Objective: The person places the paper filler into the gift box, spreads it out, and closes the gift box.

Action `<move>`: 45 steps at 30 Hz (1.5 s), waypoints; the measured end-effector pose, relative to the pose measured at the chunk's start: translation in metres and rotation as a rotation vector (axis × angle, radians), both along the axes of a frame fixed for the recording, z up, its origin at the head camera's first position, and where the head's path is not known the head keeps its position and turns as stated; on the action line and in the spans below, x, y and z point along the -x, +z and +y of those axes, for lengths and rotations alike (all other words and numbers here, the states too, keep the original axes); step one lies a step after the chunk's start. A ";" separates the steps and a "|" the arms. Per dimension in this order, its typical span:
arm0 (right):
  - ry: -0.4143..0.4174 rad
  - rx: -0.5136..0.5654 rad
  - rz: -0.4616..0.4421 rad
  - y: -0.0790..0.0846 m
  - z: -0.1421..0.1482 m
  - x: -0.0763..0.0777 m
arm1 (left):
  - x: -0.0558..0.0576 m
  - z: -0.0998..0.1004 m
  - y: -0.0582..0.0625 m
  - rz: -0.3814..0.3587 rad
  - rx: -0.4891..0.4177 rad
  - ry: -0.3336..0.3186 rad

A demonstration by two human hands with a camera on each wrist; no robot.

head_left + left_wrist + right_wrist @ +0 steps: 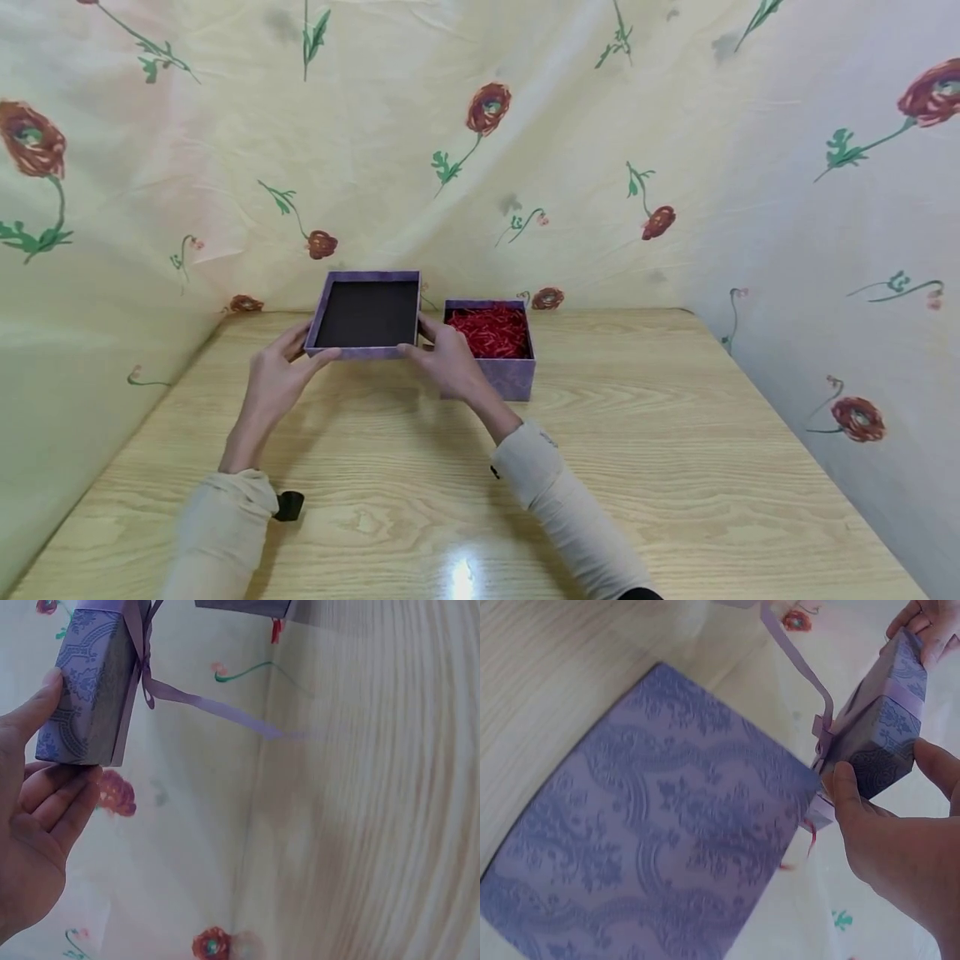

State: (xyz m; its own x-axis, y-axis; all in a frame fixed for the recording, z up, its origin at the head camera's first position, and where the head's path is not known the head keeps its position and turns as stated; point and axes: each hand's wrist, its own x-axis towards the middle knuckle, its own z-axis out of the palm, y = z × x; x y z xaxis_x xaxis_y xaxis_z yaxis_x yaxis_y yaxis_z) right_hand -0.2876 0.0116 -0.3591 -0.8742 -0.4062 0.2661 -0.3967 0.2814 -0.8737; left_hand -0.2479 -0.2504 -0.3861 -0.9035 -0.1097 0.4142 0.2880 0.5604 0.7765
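Observation:
Both hands hold a purple patterned box lid (pixel 365 315) above the back left of the table, its black inside turned toward me. My left hand (pixel 276 379) grips the lid's left lower corner, thumb along the front side. At the opposite corner my right hand (pixel 447 360) pinches the right side between thumb and fingers. In the left wrist view a lilac ribbon (pixel 214 710) tied round the lid trails down from a bow. Just right of the right hand stands the matching open box (pixel 510 379), filled with red shredded paper (pixel 491 332).
The light wooden table (pixel 645 467) meets a floral cloth backdrop (pixel 570 142) behind and at both sides. Close up in the right wrist view is the box's purple patterned wall (pixel 645 817). A small black piece (pixel 288 505) sits at the left sleeve cuff.

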 end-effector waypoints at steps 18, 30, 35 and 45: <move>-0.096 -0.084 0.050 0.016 0.057 -0.004 | 0.013 0.052 0.014 0.029 -0.048 -0.076; -0.087 -0.044 0.024 0.022 0.093 -0.004 | 0.021 0.083 0.021 0.020 -0.077 -0.129; -0.094 -0.052 0.017 0.023 0.105 -0.003 | 0.024 0.094 0.021 0.023 -0.085 -0.137; -0.120 -0.073 0.010 0.027 0.127 -0.006 | 0.028 0.115 0.020 0.073 -0.099 -0.182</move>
State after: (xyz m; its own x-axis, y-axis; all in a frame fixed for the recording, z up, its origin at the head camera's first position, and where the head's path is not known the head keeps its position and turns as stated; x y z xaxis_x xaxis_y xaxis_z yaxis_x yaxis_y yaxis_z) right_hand -0.2819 0.1382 -0.3321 -0.9149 -0.3176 0.2492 -0.3655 0.3896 -0.8454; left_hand -0.2758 -0.1357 -0.3662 -0.8802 0.0090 0.4746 0.4348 0.4163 0.7985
